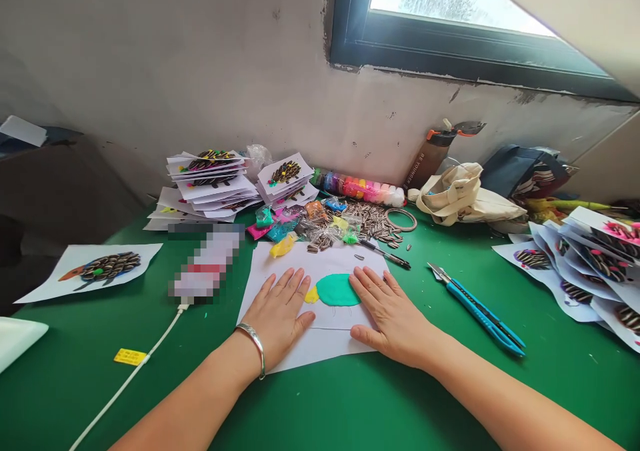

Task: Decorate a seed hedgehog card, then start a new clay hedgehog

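Both palms rest on a white sheet of paper (300, 351) in front of me. My left hand (283, 311) lies flat, its fingers slightly apart, beside a small yellow clay patch (312, 296). A flattened oval of teal clay (337, 290) adjoins that patch on the paper. My right hand (383, 304) is also flat, with its fingertips at the oval's right edge, partly covering it. Thin drawn lines show just below the oval. Neither hand grips anything. At the paper's top edge sit a yellow clay packet (284, 244) and a black pen (393, 256).
Behind the paper lie loose sunflower seeds (377, 218), clay packets and a tape roll (401, 220). A blue utility knife (480, 311) rests at right, near stacked seed pictures (595, 258). More stacked pictures (215, 184) stand back left. A white cable (125, 384) crosses the green table.
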### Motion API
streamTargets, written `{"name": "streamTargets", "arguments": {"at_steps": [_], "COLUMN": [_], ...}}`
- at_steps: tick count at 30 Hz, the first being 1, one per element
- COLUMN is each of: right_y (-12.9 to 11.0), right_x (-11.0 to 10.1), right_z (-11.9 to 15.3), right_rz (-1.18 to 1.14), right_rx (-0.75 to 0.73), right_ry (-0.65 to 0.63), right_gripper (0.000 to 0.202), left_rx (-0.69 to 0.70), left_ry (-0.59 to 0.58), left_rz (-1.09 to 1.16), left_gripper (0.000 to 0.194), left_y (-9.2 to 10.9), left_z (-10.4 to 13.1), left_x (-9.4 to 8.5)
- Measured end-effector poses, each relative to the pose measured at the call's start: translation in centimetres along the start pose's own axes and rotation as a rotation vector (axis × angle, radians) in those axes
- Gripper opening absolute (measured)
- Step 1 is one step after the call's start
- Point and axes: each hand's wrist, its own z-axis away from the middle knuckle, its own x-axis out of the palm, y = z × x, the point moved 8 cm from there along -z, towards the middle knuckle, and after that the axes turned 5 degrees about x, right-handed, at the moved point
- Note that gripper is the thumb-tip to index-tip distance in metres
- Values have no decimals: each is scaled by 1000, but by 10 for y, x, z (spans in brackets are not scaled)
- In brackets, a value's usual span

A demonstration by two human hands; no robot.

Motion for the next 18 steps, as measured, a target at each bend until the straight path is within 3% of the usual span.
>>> {"name": "streamTargets", "arguments": {"at_steps": [9,14,18], "right_y": [1,-3,-15], "right_x": [-2,-1,-12], "right_z": [1,3,5], "right_rz": [-8,34,26], "right_rx": [36,-13,-56], "right_ry": [49,64,115], "right_gripper": [77,77,78], "left_rx": [-14,-10,-13], "left_ry": [-8,0,-9], "left_rz": [12,15,18], "left_gripper": [59,59,60], "left_y": [0,1,0], "left_z": [0,-1,0], "left_x": [-2,-2,-1]}}
